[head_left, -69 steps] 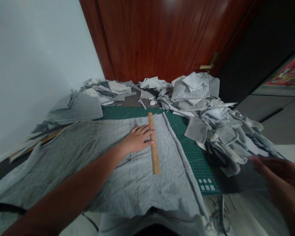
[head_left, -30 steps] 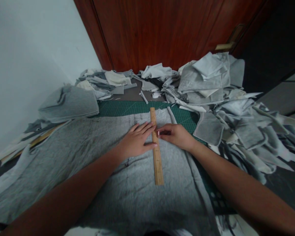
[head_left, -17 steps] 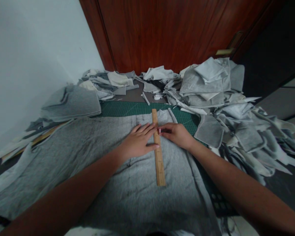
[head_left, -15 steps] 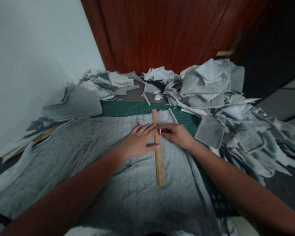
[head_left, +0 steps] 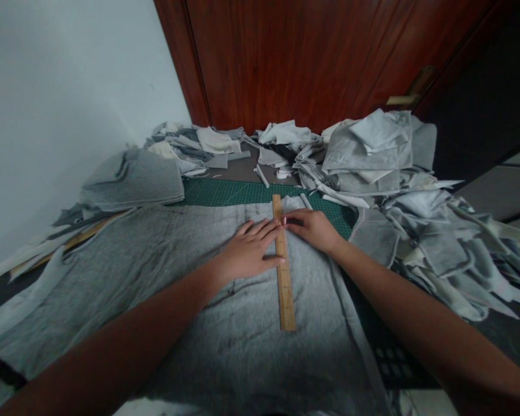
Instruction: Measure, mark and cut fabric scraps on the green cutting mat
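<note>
A large piece of grey fabric (head_left: 190,248) lies spread over a green cutting mat (head_left: 225,192). On the fabric, a wooden ruler (head_left: 286,294) runs away from me. My left hand (head_left: 249,251) is flat and spread, its fingertips and thumb resting on the ruler's left side. My right hand (head_left: 314,228) pinches a small pale pink piece of chalk (head_left: 285,221) between thumb and fingers, against the ruler's right edge near its far end. Any mark it leaves is too faint to make out.
Grey and white fabric scraps (head_left: 433,225) are heaped on the right. Behind the mat lie more scraps (head_left: 216,141), and a folded grey stack (head_left: 132,176) sits at the left. A white wall (head_left: 69,86) and a red-brown wooden door (head_left: 307,63) stand behind.
My right hand has moved the chalk slightly away from me along the ruler's edge. My left hand and the ruler keep their place on the fabric. The whole view has shifted a little.
</note>
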Demonstrator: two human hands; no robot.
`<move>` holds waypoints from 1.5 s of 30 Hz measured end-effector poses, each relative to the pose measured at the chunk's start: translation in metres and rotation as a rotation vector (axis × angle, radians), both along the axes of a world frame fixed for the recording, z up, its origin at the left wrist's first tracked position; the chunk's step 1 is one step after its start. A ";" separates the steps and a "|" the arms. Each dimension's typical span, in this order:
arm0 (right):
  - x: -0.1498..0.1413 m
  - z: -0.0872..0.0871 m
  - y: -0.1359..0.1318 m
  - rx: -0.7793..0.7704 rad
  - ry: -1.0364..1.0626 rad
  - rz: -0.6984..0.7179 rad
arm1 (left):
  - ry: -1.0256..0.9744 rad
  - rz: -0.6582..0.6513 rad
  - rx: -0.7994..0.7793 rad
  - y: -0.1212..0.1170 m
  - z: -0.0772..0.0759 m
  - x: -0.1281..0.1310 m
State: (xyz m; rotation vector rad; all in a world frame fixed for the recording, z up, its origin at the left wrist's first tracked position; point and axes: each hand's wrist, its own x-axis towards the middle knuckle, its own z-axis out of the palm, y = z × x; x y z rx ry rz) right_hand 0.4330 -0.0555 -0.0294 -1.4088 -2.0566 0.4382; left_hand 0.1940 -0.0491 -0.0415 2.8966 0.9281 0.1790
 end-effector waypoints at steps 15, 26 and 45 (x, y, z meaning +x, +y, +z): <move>0.003 0.001 0.036 -0.026 -0.058 -0.106 | 0.029 0.012 -0.038 -0.001 0.006 0.001; 0.002 0.000 0.054 -0.009 -0.063 -0.155 | 0.011 0.013 -0.027 -0.001 0.005 0.001; 0.000 0.000 0.063 -0.063 0.019 -0.192 | -0.003 0.011 -0.006 -0.001 0.004 0.003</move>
